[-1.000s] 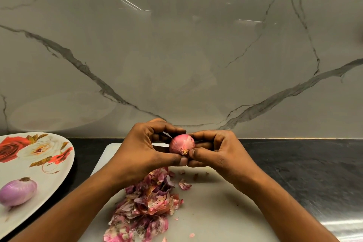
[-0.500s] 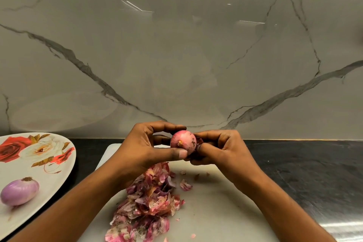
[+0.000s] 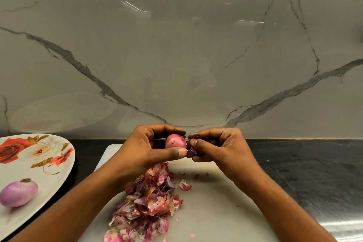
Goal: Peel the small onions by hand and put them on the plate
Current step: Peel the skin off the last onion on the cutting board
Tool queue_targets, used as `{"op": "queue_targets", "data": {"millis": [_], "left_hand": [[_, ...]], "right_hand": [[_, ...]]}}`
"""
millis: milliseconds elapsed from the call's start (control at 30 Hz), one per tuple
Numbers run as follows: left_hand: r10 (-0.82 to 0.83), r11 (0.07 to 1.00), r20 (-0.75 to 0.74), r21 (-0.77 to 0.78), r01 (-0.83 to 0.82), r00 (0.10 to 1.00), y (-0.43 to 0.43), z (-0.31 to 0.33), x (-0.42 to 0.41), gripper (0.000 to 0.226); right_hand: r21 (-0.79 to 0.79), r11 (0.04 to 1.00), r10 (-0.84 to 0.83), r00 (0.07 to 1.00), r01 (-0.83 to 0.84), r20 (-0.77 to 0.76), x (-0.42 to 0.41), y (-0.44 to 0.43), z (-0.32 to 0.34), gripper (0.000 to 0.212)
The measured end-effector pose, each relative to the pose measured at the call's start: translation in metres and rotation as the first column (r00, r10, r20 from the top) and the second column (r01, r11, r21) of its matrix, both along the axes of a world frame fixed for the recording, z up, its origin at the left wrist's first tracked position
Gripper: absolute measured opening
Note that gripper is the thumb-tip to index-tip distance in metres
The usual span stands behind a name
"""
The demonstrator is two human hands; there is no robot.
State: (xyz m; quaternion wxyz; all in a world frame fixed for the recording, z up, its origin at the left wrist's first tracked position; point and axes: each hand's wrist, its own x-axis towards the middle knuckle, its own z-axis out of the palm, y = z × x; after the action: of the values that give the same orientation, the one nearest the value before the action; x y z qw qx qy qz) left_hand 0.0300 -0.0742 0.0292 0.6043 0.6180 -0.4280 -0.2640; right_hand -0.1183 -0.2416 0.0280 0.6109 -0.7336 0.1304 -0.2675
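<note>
My left hand [image 3: 149, 147] holds a small pink onion [image 3: 174, 141] between thumb and curled fingers, above the white cutting board [image 3: 216, 212]. Touching the onion's right side, my right hand [image 3: 218, 147] pinches a flap of its skin [image 3: 192, 150] between thumb and fingertips. A peeled pale purple onion [image 3: 18, 193] lies on the flowered white plate [image 3: 39, 163] at the left.
A heap of pink onion skins [image 3: 149, 204] covers the board's left half, with loose scraps [image 3: 184, 184] beside it. The board sits on a dark counter [image 3: 304, 173] against a grey marble wall [image 3: 176, 55].
My left hand has turned the onion, so its root end no longer faces me. My right hand has drawn slightly to the right with a flap of skin.
</note>
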Motion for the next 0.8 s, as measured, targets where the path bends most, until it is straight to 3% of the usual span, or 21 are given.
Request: {"op": "queue_targets", "data": {"millis": [233, 533, 633, 800], "left_hand": [[0.022, 0.999, -0.046, -0.033, -0.023, 0.999, 0.000, 0.001, 0.003, 0.052], [0.083, 0.995, 0.006, -0.061, -0.082, 0.997, -0.004, 0.002, -0.001, 0.041], [0.077, 0.996, 0.042, -0.059, -0.074, 0.996, -0.004, 0.002, -0.002, 0.034], [0.031, 0.998, -0.030, -0.057, -0.033, 0.999, -0.003, 0.004, 0.000, 0.033]], "right_hand": [[0.093, 0.994, -0.052, 0.998, 0.049, 0.031, -0.002, -0.003, 0.002, 0.013], [-0.070, 0.988, 0.133, 0.989, -0.138, -0.070, -0.006, 0.005, 0.003, 0.031], [-0.115, 0.983, 0.136, 0.989, -0.142, -0.063, -0.006, 0.006, 0.003, 0.032], [-0.093, 0.991, 0.092, 0.996, -0.092, -0.003, -0.004, 0.003, 0.001, 0.034]]}}
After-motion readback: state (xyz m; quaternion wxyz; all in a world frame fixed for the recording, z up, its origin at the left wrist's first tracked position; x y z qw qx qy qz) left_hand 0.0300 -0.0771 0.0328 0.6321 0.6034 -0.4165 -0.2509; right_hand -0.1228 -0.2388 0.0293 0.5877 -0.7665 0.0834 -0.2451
